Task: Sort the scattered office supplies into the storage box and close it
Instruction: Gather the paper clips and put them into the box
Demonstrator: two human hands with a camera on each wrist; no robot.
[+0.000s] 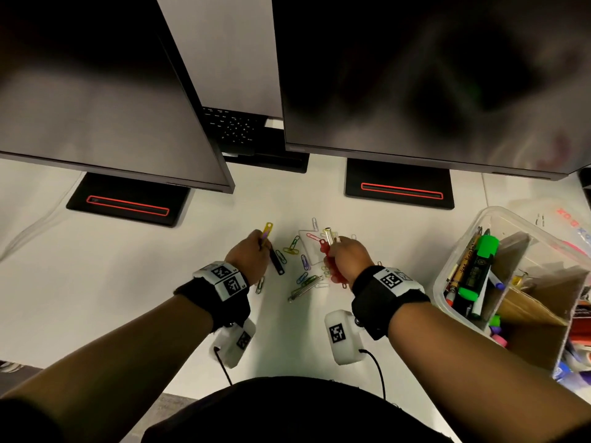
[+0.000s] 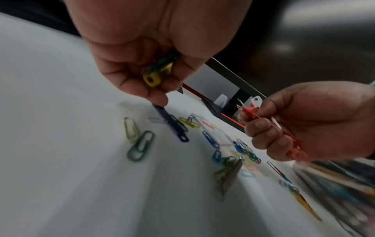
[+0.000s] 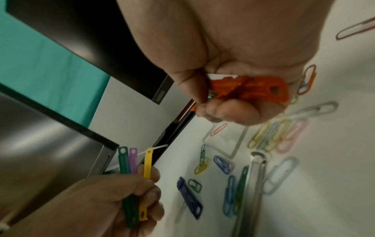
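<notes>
I am holding thin green, purple and yellow plastic strips (image 3: pixel 133 166) tight in my left hand (image 1: pixel 248 258) and red plastic strips (image 3: pixel 253 87) in my right hand (image 1: pixel 347 255), reaching for the long dark blue plastic strip (image 1: pixel 275 262) lying just under my left fingers (image 2: pixel 156 97), pointing back toward me.

Two dark monitors (image 1: pixel 105 91) stand side by side on black bases (image 1: pixel 128 203) with red-outlined slots at the back of the white table (image 1: pixel 96 276), a keyboard (image 1: pixel 232 129) behind them.

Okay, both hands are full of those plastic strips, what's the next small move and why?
Probably carry the right hand with its red strips over to the storage box and drop them in. The box stands open just to its right, while the left hand is reaching for the dark blue strip.
</notes>
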